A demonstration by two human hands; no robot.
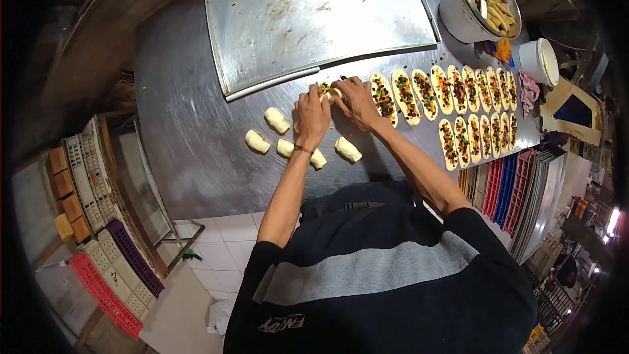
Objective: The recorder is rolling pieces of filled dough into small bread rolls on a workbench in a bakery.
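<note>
Nearest the person, five rolled dough pieces [283,139] lie in a loose cluster on the steel desk [190,157], just beside the left wrist, apparently parked within easy reach once shaped.

Just beyond them, both hands meet over one piece of dough [329,90]. The left hand [312,116] and the right hand [354,101] press side by side, fingers [327,96] curled down and closed on the piece, which looks like a rolling or folding grip to wrap the dough around its coloured filling; the piece itself is mostly hidden under them.

To the right run two rows of flattened dough ovals [458,101], each strewn with dark and coloured bits, laid edge to edge so they can be taken one after another.

Farther off, a large empty baking tray [314,19] lies angled toward the hands, with a few dough pieces at its far edge. At the far right stand a white pot of yellow strips [488,3] and a small white tub [540,62].
</note>
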